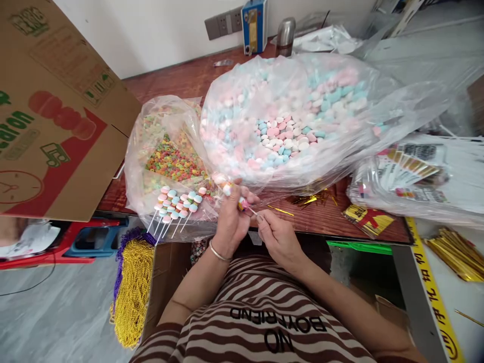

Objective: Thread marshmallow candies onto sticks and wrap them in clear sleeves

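Clear bags (236, 93) crowd a reddish-brown tabletop (174, 75) against a white wall (151, 30)

On your table (174, 70), the left bag (138, 166) holds rings (176, 161); just right of it, the right bag (223, 101) holds tablets (289, 136). Lollies (175, 207) lie on the left bag's front part. Your left hand (232, 217) and right hand (280, 237) are at the front edge, one more lolly (244, 203) between them. A carton (75, 101) stands to the left, with beads (134, 292) below table level. Behind the right bag stand a box (254, 27) and, right of it, a flask (286, 33). Front right lies a packet (368, 219), ties (454, 252) farther right.
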### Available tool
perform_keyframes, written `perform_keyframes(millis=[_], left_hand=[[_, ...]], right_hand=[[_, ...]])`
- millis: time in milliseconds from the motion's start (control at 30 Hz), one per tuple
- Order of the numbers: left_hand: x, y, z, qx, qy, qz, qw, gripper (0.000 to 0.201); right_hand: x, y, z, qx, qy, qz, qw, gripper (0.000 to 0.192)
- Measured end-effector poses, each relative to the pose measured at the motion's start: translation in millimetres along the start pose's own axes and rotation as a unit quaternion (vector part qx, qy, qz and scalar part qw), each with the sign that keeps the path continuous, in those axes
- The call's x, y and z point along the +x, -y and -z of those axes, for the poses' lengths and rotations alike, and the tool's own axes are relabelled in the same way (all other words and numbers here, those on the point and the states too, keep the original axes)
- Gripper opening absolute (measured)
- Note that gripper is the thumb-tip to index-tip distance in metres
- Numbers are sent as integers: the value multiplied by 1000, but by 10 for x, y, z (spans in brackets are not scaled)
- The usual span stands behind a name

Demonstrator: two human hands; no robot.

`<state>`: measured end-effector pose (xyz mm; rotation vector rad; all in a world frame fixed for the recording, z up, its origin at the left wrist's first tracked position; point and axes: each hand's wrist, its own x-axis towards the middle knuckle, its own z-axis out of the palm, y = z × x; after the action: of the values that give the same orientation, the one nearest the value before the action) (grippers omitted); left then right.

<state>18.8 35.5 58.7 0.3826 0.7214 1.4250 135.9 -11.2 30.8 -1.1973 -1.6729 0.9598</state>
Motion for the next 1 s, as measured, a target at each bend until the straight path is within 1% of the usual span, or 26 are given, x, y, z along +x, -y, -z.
perform_keyframes(millis=[100,133,167,200,233,267,300,333,367,400,433,467,567,700,800,867,933,1000], left_hand=[[-75,161,26,49,15,21,998,33],[-91,191,45,73,15,15,997,37],[-101,205,72,107,13,-6,994,42],[-106,204,105,157,6,-43,987,48],[-107,193,145,224,-7,-97,970,54],[-106,174,187,304,-23,-160,939,59],[-103,151,229,386,-36,-223,894,61],[-100,128,269,460,-43,-275,843,58],[-96,108,303,519,-41,-313,795,51],[-92,93,331,558,-33,-337,758,41],[-89,84,354,579,-22,-351,735,31],[-85,80,372,589,-13,-359,724,23],[-82,94,410,592,-3,-367,717,12],[-95,115,440,603,8,-374,704,9],[-126,120,423,608,26,-387,693,8],[-164,135,395,601,39,-389,697,7],[-216,169,368,589,60,-374,714,8],[-270,213,356,574,112,-355,730,11]], right_hand=[[22,-40,-46,-57,-68,20,996,25],[34,-56,-49,-81,-84,23,993,25],[46,-73,-46,-105,-95,25,990,25],[57,-88,-36,-131,-104,28,986,25],[65,-103,-24,-158,-112,32,981,24],[70,-115,-13,-183,-118,38,975,24],[72,-125,-5,-205,-123,47,970,24],[71,-133,-3,-224,-126,58,965,24],[67,-139,-8,-240,-126,71,960,25],[62,-141,-18,-253,-126,85,955,26],[57,-141,-32,-266,-125,98,951,26],[50,-139,-48,-277,-126,109,946,27],[35,-124,-84,-301,-131,128,936,27],[22,-102,-87,-297,-136,140,935,27],[17,-101,-87,-290,-137,138,937,28],[27,-109,-86,-277,-131,129,943,29],[53,-119,-73,-233,-121,105,959,28],[86,-123,-44,-148,-108,66,981,26]])
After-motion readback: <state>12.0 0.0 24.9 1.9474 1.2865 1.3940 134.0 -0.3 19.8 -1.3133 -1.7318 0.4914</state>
